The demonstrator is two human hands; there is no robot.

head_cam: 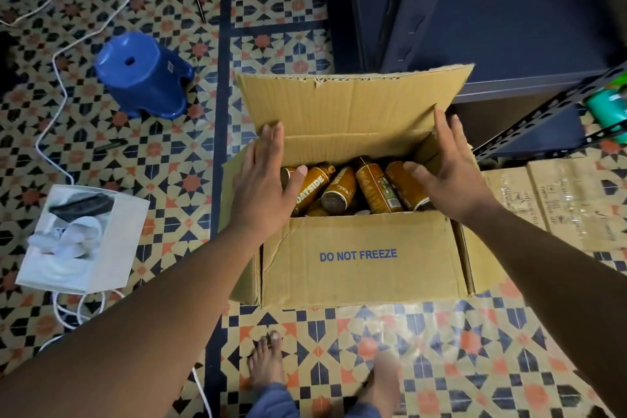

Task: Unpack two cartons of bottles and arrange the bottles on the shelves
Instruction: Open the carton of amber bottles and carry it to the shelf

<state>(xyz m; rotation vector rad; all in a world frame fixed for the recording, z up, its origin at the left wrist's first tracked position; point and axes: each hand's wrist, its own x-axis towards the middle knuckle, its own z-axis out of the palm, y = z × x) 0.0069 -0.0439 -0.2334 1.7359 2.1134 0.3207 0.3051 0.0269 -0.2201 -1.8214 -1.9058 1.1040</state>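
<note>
Head view: I stand barefoot over the open carton (359,258) at the centre of the tiled floor (441,349), with its brown bottles (373,187) lying jumbled inside. My left grip (263,176) is spread flat, fingers straight, over the carton's 9 o'clock rim, thumb just beside a bottle. My right grip (448,173) is likewise wide open at the 3 o'clock rim, thumb above another bottle. Neither holds anything.

I judge this to be the start of unpacking. The flaps are parted, and the next move calls for closing round a bottle's body and lifting it clear of the tall far flap (346,105) at 12 o'clock.

The shelf rack (549,105) is near at 2 o'clock, with a green container (607,108) on it. A second carton (573,204) at 3 o'clock narrows that path. A blue stool (142,75) at 10 o'clock and loose cables (57,54) lie well apart.
</note>
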